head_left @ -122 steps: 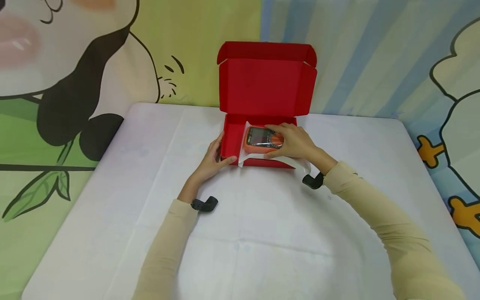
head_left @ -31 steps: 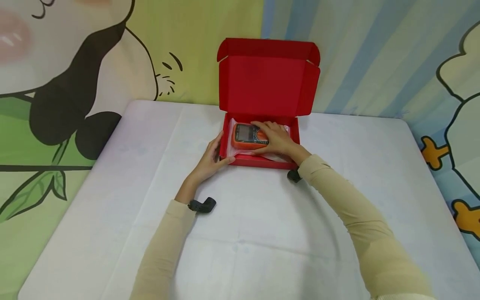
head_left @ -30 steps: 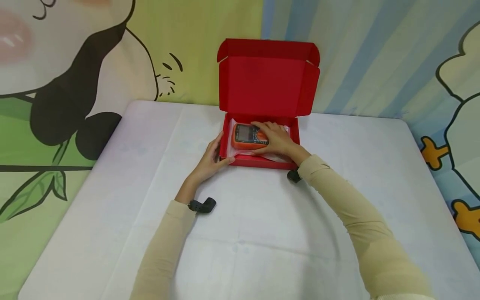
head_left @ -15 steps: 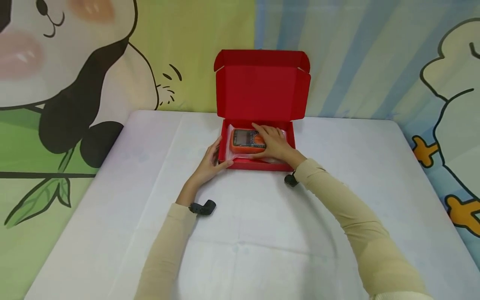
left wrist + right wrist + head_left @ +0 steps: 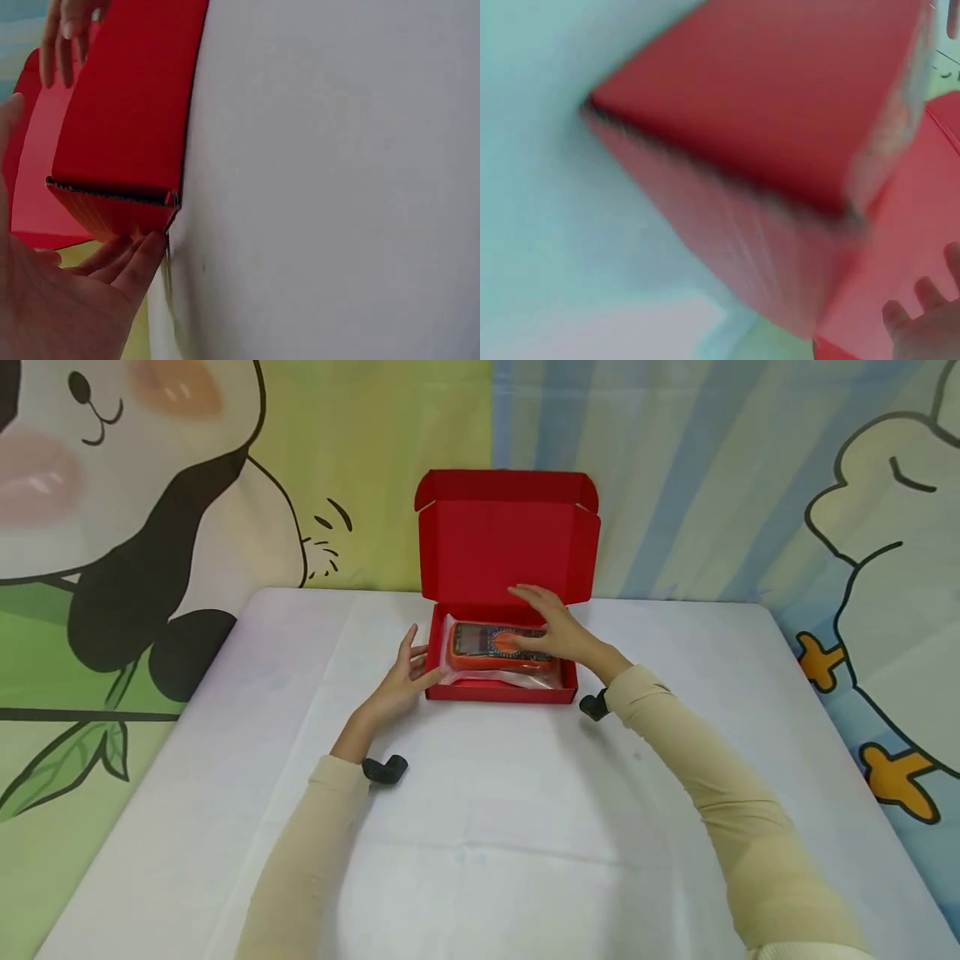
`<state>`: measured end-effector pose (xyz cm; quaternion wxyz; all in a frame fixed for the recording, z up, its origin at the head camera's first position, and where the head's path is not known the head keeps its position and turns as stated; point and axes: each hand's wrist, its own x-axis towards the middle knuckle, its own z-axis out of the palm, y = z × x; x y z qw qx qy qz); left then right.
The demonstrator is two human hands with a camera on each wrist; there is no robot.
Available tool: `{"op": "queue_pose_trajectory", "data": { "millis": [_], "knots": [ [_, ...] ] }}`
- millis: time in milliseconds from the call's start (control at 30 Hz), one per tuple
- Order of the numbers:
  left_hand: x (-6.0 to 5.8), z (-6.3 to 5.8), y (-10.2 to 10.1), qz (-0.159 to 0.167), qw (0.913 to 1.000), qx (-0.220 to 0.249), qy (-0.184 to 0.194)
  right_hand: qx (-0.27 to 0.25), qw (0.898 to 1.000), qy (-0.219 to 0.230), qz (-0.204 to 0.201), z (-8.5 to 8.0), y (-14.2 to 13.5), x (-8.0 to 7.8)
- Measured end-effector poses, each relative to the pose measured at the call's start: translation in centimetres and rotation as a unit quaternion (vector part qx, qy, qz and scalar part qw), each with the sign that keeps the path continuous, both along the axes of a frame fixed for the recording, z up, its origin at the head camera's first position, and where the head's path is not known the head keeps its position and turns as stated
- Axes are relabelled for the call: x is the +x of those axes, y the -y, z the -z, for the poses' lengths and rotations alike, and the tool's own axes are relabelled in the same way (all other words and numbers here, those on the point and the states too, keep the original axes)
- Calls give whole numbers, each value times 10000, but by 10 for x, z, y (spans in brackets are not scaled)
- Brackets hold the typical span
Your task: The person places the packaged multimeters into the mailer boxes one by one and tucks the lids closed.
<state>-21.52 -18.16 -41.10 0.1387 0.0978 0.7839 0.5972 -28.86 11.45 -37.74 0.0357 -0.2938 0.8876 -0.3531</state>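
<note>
An orange multimeter (image 5: pixel 471 643) with a dark face lies in a clear plastic bag (image 5: pixel 498 677) inside the red cardboard box (image 5: pixel 502 695). Its lid (image 5: pixel 510 547) stands raised behind. My right hand (image 5: pixel 564 633) is over the right part of the multimeter, fingers spread and relaxed; whether the thumb touches the bag I cannot tell. My left hand (image 5: pixel 395 689) is at the box's left side with extended fingers. In the left wrist view, that hand's fingertips (image 5: pixel 150 251) are at the box's end wall. Blur softens the box (image 5: pixel 780 97) in the right wrist view.
A white cloth covers the table (image 5: pixel 480 827) in front of the box. Behind the table hangs a backdrop (image 5: pixel 390 460) with cartoon animals. Each wrist wears a black camera mount (image 5: pixel 386 770).
Over four seconds, the bagged multimeter has moved left and down into the box. In the last half second, my right hand has loosened from it and lifted; my left hand has shifted slightly outward.
</note>
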Motion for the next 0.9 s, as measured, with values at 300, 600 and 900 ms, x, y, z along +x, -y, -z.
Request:
{"op": "queue_pose_trajectory", "data": {
  "millis": [300,600,900],
  "knots": [
    [-18,-30,3,-318,9966,-327,-684,-807,9938,-727,238,-18,-24,-4],
    [-63,-40,8,-904,9893,216,-1123,-1620,9792,-1022,674,-36,-38,-15],
    [-95,-67,-3,-664,9921,-30,-1067,-2235,9558,153,1903,-59,-36,-18]
  ]
}}
